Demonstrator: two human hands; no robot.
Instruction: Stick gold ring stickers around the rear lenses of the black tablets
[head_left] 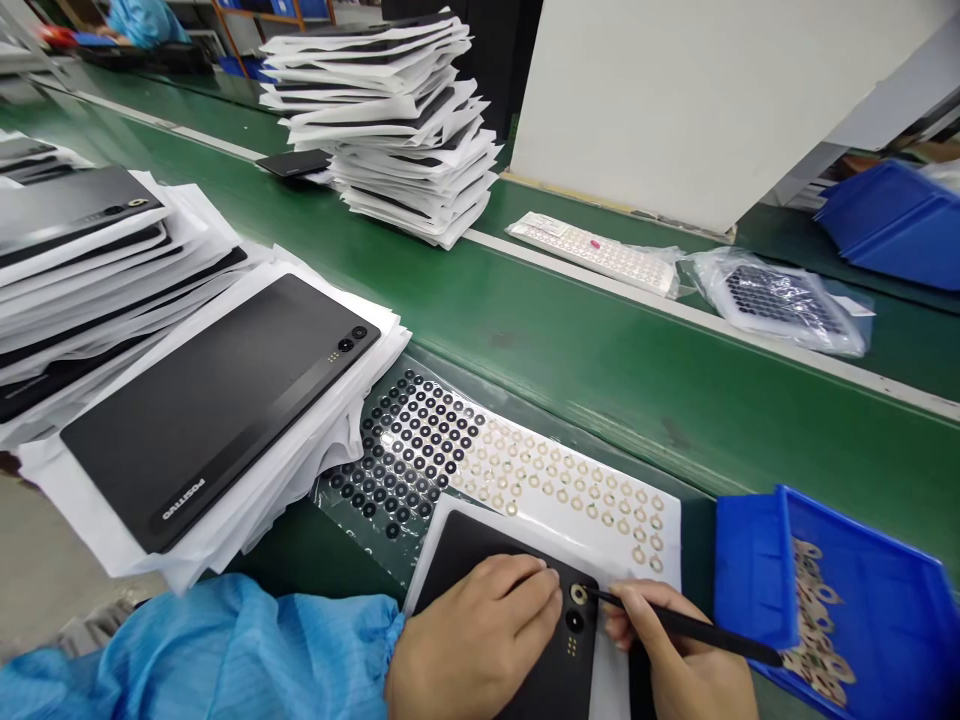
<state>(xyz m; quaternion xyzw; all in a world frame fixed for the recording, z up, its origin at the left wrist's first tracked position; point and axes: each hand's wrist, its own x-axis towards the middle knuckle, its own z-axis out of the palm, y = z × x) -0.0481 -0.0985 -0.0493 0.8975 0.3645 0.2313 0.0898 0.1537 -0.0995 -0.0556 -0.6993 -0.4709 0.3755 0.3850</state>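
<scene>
A black tablet back cover [536, 655] lies on white paper at the lower middle, partly hidden under my left hand [480, 630]. That hand is laid over the cover with its fingers bent slightly, close to the camera holes. In my right hand [679, 640] is a pair of black tweezers [697, 628], gripped between thumb and fingers. Their tip touches a pale ring sticker [578, 594] at the upper camera hole. Behind the cover lies a sheet of ring stickers [555, 530], with black rings [420, 425] at its left and pale rings on its right.
A blue bin [885, 620] holding peeled ring pieces stands at the right. Paper-layered stacks of tablet covers [225, 400] rise at the left, with another tall stack [405, 130] behind. Bagged sticker sheets [787, 300] lie on the green bench. A person in blue [146, 22] sits far back.
</scene>
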